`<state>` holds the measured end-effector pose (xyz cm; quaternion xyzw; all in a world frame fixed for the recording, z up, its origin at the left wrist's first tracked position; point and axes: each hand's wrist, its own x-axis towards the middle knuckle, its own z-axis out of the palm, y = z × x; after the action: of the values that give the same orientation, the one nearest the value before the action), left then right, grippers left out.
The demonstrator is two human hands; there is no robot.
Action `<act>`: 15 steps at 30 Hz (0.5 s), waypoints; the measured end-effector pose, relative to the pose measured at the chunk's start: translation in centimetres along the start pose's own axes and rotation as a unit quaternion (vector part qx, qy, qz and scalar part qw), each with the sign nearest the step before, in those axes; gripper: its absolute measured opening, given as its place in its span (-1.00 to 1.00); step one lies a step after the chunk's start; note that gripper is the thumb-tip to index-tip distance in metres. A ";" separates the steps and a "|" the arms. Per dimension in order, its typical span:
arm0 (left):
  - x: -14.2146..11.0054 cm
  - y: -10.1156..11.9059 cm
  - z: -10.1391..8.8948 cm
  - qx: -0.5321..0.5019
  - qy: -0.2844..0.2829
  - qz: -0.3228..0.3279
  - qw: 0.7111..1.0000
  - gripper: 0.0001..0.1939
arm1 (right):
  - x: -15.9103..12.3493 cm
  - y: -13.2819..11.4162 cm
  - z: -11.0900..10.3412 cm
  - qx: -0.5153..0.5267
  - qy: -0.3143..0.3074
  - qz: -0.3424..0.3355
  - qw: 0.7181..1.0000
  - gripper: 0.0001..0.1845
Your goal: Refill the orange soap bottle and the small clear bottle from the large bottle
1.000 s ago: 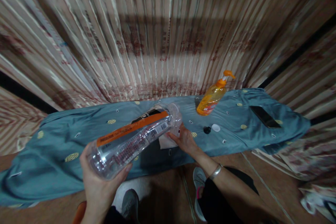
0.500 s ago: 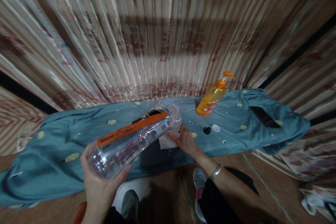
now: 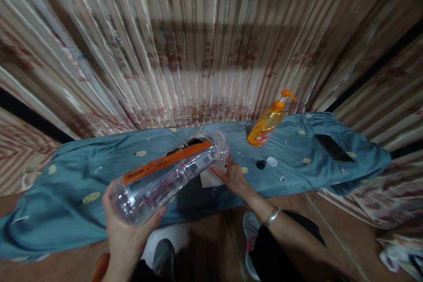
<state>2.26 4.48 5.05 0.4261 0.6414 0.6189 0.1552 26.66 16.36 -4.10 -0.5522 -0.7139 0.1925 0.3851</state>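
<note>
A big clear plastic bottle (image 3: 172, 172) with an orange and black label is tilted over the table, its base end nearest me. My left hand (image 3: 124, 224) is closed around that base from below. At the bottle's far upper end sits a clear plastic container (image 3: 222, 146), overlapping the bottle's neck; its exact shape is hard to make out. My right hand (image 3: 233, 177) has its fingers closed on the container's lower side. Beneath them, a white flat piece (image 3: 209, 179) lies on the cloth, partly covered by bottle and hand.
A blue-green patterned cloth (image 3: 82, 172) covers the long narrow table. An orange pump bottle (image 3: 267, 123) stands behind to the right. Near it lie a small black object (image 3: 261, 164) and a white round disc (image 3: 272, 161). A dark phone (image 3: 333, 147) lies farther right. Pleated curtains (image 3: 211, 44) hang behind.
</note>
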 end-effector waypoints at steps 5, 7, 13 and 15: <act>-0.1 0.0 0.0 -0.004 -0.005 -0.002 1.000 -0.12 | 0.0 0.0 0.0 0.000 -0.004 0.006 1.000 -0.33; -0.1 -0.1 -0.1 -0.002 -0.003 -0.004 1.000 -0.11 | 0.0 0.1 -0.1 0.002 -0.007 0.002 1.000 -0.34; 0.0 -0.1 0.0 -0.010 -0.004 -0.006 1.000 -0.07 | 0.0 0.3 0.0 0.007 -0.009 0.001 1.000 -0.28; 0.0 0.0 0.0 -0.012 -0.002 -0.008 1.000 -0.08 | -0.1 0.3 0.0 0.005 -0.009 0.006 1.000 -0.29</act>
<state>2.26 4.45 5.01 0.4202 0.6372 0.6242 0.1666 26.80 16.39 -4.33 -0.5530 -0.7130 0.2031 0.3803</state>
